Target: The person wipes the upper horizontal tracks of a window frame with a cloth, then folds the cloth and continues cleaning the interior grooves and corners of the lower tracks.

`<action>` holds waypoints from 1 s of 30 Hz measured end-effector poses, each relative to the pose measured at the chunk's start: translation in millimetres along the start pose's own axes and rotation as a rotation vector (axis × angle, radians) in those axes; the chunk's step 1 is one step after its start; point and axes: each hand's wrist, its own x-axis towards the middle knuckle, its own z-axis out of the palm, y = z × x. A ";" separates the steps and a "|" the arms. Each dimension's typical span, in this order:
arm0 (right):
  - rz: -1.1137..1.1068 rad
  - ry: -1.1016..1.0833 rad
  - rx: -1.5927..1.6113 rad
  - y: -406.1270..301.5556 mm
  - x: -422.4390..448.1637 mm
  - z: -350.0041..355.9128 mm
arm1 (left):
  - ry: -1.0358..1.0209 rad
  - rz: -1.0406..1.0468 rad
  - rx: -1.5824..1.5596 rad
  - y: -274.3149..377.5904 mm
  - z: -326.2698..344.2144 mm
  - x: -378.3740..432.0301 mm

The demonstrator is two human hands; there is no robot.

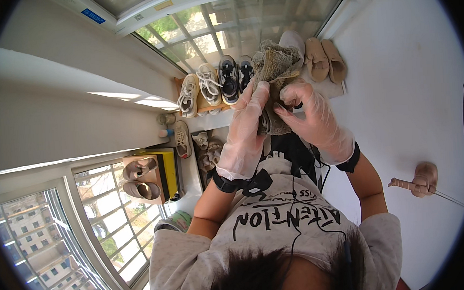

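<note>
A bunched grey-brown terry cloth is held up in front of me, its folds hanging down between my hands. My left hand, in a clear disposable glove, grips its left side with the fingers and thumb along the folds. On the right side, my gloved right hand has curled fingers and thumb against the cloth's lower folds. Behind the cloth, a black-and-grey sneaker and a pale shoe are partly covered.
White sneakers and a dark sneaker line a wooden rack below the window. Tan slippers stand right of them. More shoes sit on boxes at left. A door handle juts out at right.
</note>
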 end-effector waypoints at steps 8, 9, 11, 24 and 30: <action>0.424 0.284 0.353 10.6 10.7 10.4 | 0.036 0.011 0.100 8.4 4.8 -9.4; 0.407 0.296 0.442 12.6 13.6 15.4 | 0.017 0.023 0.079 8.7 3.5 -9.8; 0.459 0.259 0.578 15.2 15.1 14.6 | -0.022 0.045 0.037 8.4 -1.0 -10.1; 0.476 0.059 1.043 -8.0 3.3 -24.4 | 0.084 0.036 -0.063 8.4 -10.3 -9.9; 0.055 -0.020 0.115 -13.7 -5.1 -1.1 | 0.024 0.068 -0.086 -1.2 -12.4 -8.2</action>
